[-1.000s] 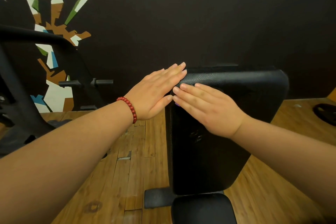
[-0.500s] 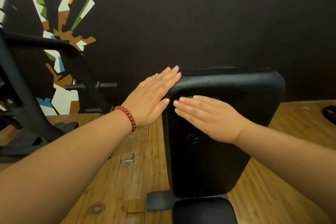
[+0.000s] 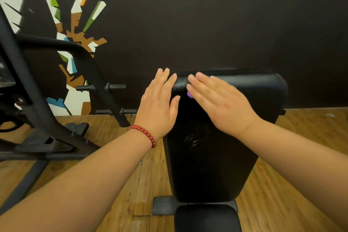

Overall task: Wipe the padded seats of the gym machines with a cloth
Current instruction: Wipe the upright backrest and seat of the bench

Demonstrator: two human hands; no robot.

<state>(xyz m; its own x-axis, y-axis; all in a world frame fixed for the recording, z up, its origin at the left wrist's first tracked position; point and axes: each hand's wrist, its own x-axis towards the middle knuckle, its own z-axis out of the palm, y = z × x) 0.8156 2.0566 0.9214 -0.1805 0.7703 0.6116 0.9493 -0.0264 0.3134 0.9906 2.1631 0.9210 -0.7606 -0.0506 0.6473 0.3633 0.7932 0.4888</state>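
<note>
Pad: black pad; its long axis runs from the top edge down toward the person.
Cloth: purple cloth, mostly hidden, seemingly under the right hand at the pad's upper left corner.
Right hand: fingers straight, pressing flat.
Left hand: fingers straight against the pad's left side, holding nothing.
Next stroke: probably down and right from the cloth.

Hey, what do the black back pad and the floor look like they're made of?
Back pad: looks like black vinyl or faux leather over padding; pebbled grain shows along its top edge, with a soft sheen. Floor: wood planks or wood-look laminate, glossy; grain, knots and plank seams show.
</note>
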